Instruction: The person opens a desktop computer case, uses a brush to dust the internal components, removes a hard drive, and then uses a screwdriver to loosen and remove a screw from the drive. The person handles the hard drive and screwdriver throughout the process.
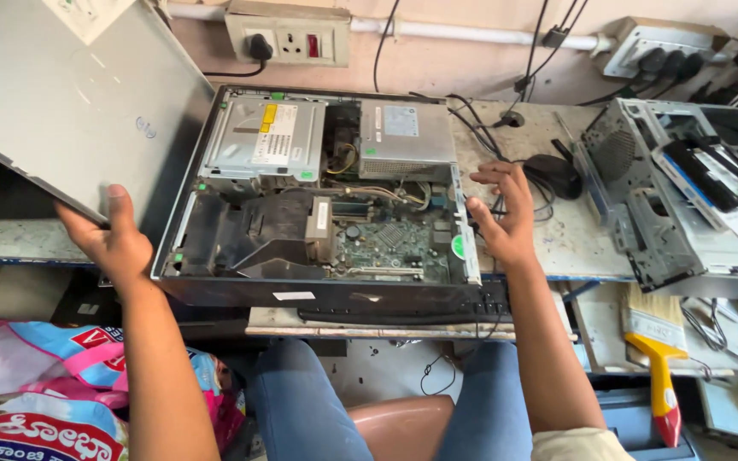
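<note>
The left hand (115, 242) clasps the flat grey metal side panel (70, 102) (tilted, lifted clear). The right hand (503, 213) hovers with fingers spread, touching nothing, beside the opened grey desktop computer case (318, 213) on the bench (557, 230).

The grey side panel (61, 102) runs off the top-left edge; the left hand's (113, 243) fingers hide beneath it.

The open case (318, 188) fills the bench middle. Its right wall stands just beside the right hand (501, 218), which hovers open over a bare strip of bench (574, 239). That strip is hemmed by cables (480, 128) and a mouse (554, 175) behind, and a second chassis (642, 196) to the right. Inside the case, the drive (262, 141), supply (407, 137) and black shroud (254, 235) crowd the top; only the board (390, 243) lies low. The panel (70, 102), gripped at its lower edge by the left hand (113, 243), blocks the left side.
</note>
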